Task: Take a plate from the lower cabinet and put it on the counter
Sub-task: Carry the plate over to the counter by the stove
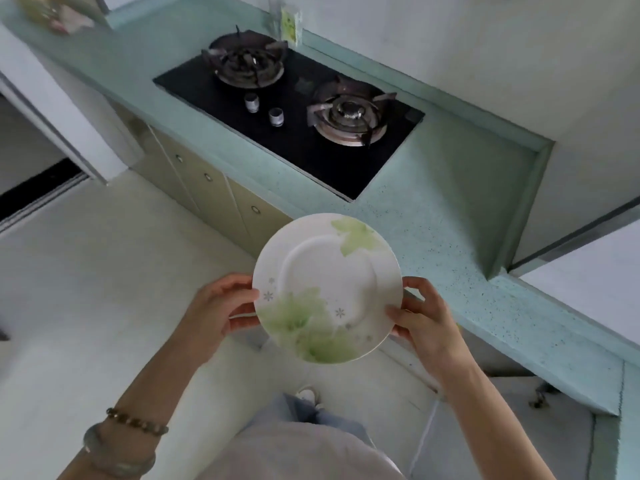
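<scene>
A round white plate (327, 287) with green leaf prints hangs in the air in front of me, tilted a little, just short of the counter's front edge. My left hand (221, 311) grips its left rim and my right hand (420, 320) grips its right rim. The pale green speckled counter (436, 230) runs from the upper left to the lower right, beyond and to the right of the plate. The lower cabinet doors (242, 206) under the counter stand shut at the left of the plate; an open cabinet space (502, 393) shows below the counter at the right.
A black two-burner gas hob (291, 112) with two knobs is set into the counter behind the plate. White walls rise behind the counter. A pale tiled floor (86, 271) spreads to the left. A doorway with a dark threshold (38, 188) lies at the far left.
</scene>
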Available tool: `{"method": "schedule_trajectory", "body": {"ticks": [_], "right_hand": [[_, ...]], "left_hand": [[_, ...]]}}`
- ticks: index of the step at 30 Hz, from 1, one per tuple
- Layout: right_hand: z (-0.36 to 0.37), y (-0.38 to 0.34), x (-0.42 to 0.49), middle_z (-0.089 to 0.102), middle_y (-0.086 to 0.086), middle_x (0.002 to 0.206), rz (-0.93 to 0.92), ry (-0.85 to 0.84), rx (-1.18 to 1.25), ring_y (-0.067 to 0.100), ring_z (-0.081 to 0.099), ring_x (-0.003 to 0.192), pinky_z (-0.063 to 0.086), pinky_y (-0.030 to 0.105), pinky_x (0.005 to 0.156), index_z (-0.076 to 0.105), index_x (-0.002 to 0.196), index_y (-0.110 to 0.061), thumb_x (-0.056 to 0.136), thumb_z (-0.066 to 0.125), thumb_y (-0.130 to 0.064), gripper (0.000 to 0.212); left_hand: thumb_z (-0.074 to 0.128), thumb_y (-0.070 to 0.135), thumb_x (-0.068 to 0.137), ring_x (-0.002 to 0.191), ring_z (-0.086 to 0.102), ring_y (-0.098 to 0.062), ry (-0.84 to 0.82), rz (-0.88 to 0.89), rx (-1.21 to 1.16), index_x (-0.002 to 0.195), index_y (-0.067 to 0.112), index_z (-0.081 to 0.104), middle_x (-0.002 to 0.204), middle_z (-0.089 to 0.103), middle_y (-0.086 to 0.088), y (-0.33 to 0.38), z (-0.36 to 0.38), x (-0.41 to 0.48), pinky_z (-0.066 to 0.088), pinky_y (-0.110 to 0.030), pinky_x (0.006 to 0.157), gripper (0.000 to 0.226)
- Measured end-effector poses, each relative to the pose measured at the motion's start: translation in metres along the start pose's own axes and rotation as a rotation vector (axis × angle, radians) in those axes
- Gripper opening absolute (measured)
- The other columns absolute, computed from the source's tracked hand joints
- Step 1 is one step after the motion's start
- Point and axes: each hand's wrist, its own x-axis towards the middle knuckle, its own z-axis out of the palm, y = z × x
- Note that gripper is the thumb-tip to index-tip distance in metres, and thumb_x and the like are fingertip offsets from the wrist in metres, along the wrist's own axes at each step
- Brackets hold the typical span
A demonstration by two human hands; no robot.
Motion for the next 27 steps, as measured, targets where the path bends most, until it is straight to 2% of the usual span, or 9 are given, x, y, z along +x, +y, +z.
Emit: {"method": "schedule_trajectory", "body": {"ticks": [5, 11, 14, 17, 19, 21, 27], "right_hand": [[0.045, -0.008, 0.010, 0.060, 0.020, 0.084, -0.002, -0.173, -0.081, 0.032, 0.053, 0.081, 0.043, 0.047, 0.076, 0.047, 0.112, 0.001, 0.083, 0.052, 0.018, 0.034], [0.114, -0.009, 0.002, 0.068, 0.016, 0.095, 0.026, -0.421, -0.239, 0.033, 0.062, 0.091, 0.049, 0.054, 0.090, 0.050, 0.113, -0.011, 0.086, 0.055, 0.012, 0.036], [0.150, -0.003, -0.002, 0.067, 0.012, 0.085, 0.050, -0.527, -0.262, 0.028, 0.063, 0.081, 0.054, 0.046, 0.077, 0.052, 0.102, -0.015, 0.085, 0.054, 0.015, 0.034], [0.183, 0.002, -0.006, 0.066, 0.019, 0.083, 0.086, -0.602, -0.272, 0.031, 0.061, 0.078, 0.053, 0.042, 0.070, 0.051, 0.103, -0.011, 0.085, 0.052, 0.017, 0.034], [0.204, 0.004, -0.007, 0.066, 0.021, 0.082, 0.092, -0.645, -0.287, 0.031, 0.063, 0.074, 0.056, 0.039, 0.064, 0.053, 0.101, -0.013, 0.083, 0.053, 0.019, 0.036], [0.226, 0.007, -0.009, 0.066, 0.023, 0.084, 0.090, -0.671, -0.301, 0.031, 0.064, 0.073, 0.057, 0.040, 0.065, 0.055, 0.099, -0.016, 0.082, 0.053, 0.019, 0.039], [0.295, 0.018, -0.011, 0.070, 0.015, 0.084, 0.092, -0.661, -0.294, 0.021, 0.069, 0.070, 0.056, 0.030, 0.056, 0.054, 0.100, -0.018, 0.083, 0.055, 0.016, 0.038]], "left_hand": [[0.058, -0.005, 0.085, 0.078, 0.073, -0.029, 0.192, 0.063, -0.122, 0.084, 0.014, 0.074, 0.088, 0.075, -0.014, -0.004, -0.040, -0.054, 0.058, -0.034, 0.063, 0.025], [0.058, -0.005, 0.085, 0.076, 0.073, -0.026, 0.429, 0.094, -0.246, 0.080, 0.015, 0.075, 0.087, 0.075, -0.013, -0.025, -0.081, -0.122, 0.058, -0.032, 0.062, 0.026], [0.059, -0.004, 0.085, 0.076, 0.073, -0.027, 0.556, 0.112, -0.295, 0.084, 0.012, 0.074, 0.088, 0.075, -0.015, -0.036, -0.102, -0.155, 0.058, -0.033, 0.063, 0.022], [0.060, -0.003, 0.085, 0.075, 0.072, -0.027, 0.646, 0.128, -0.346, 0.088, 0.007, 0.072, 0.089, 0.073, -0.017, -0.045, -0.123, -0.181, 0.057, -0.033, 0.062, 0.016], [0.059, -0.003, 0.085, 0.077, 0.071, -0.029, 0.676, 0.139, -0.369, 0.090, 0.006, 0.071, 0.090, 0.072, -0.019, -0.048, -0.138, -0.191, 0.057, -0.034, 0.064, 0.016], [0.058, -0.003, 0.086, 0.077, 0.071, -0.029, 0.693, 0.153, -0.379, 0.089, 0.006, 0.071, 0.089, 0.072, -0.019, -0.047, -0.156, -0.197, 0.057, -0.036, 0.064, 0.017], [0.057, -0.004, 0.086, 0.075, 0.072, -0.026, 0.689, 0.172, -0.381, 0.086, 0.010, 0.073, 0.086, 0.073, -0.015, -0.035, -0.223, -0.200, 0.058, -0.035, 0.064, 0.021]]}}
